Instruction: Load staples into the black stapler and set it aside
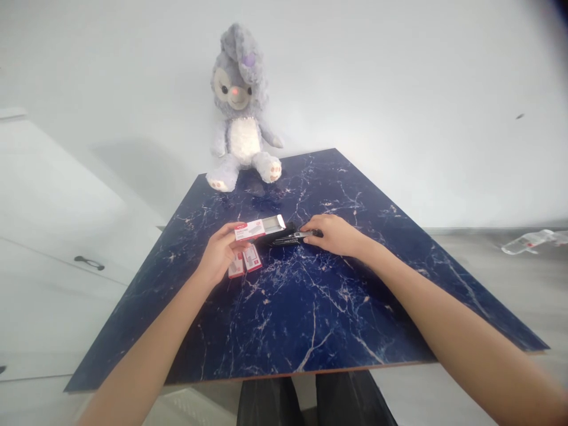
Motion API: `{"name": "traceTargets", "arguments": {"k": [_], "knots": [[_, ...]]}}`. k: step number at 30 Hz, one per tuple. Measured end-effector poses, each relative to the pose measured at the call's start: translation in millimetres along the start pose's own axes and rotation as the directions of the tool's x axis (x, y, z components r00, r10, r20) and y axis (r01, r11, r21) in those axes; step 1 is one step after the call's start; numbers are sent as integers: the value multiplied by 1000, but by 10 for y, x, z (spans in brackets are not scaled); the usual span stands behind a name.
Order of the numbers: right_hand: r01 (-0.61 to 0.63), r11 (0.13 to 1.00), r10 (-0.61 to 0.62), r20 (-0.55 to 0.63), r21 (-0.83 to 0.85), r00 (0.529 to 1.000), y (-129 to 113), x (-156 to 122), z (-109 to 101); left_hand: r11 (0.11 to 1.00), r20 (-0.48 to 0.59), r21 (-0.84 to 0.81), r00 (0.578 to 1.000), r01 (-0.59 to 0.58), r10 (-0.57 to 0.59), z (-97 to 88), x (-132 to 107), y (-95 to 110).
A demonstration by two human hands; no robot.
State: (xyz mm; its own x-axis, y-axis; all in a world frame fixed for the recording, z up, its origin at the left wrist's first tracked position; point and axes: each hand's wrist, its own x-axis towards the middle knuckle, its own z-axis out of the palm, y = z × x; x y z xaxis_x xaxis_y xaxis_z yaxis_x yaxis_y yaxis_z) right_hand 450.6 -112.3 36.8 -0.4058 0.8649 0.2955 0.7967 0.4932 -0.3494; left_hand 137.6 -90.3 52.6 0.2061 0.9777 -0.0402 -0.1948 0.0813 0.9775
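My left hand point(217, 255) grips a small red and white staple box point(251, 229). The box is tilted, its right end open and showing a pale inside. Just right of and partly behind it lies a black stapler point(288, 238) with a metal part showing. My right hand point(331, 233) is closed around the stapler's right end, thumb and fingers pressed to it. Below the held box, two more red and white boxes point(252, 258) rest side by side on the table, near my left fingers. Part of the stapler is hidden behind the held box.
A grey plush toy point(242, 112) sits at the far edge of the blue marble-patterned table point(284, 319), against the wall. White cabinet doors point(53, 284) stand at the left. On the floor to the right lies a clear plastic item point(532, 241).
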Motion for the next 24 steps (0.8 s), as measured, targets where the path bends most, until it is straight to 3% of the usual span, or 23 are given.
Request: {"name": "traceTargets", "arguments": {"k": [6, 13, 16, 19, 24], "knots": [[-183, 982, 181, -48, -35, 982, -49, -26, -119, 1000, -30, 14, 1000, -2, 2, -13, 3, 1], [-234, 972, 234, 75, -4, 969, -141, -44, -125, 1000, 6, 25, 1000, -3, 3, -47, 13, -39], [-260, 965, 261, -56, 23, 964, -252, -23, -155, 999, 62, 34, 998, 2, -4, -26, -22, -25], [-190, 974, 213, -207, 125, 955, -391, -11, -205, 999, 137, 53, 990, 7, -14, 20, -81, -9], [-8, 924, 72, -152, 383, 986, -552, -25, -178, 990, 183, 141, 983, 9, -35, 95, -160, -35]]}}
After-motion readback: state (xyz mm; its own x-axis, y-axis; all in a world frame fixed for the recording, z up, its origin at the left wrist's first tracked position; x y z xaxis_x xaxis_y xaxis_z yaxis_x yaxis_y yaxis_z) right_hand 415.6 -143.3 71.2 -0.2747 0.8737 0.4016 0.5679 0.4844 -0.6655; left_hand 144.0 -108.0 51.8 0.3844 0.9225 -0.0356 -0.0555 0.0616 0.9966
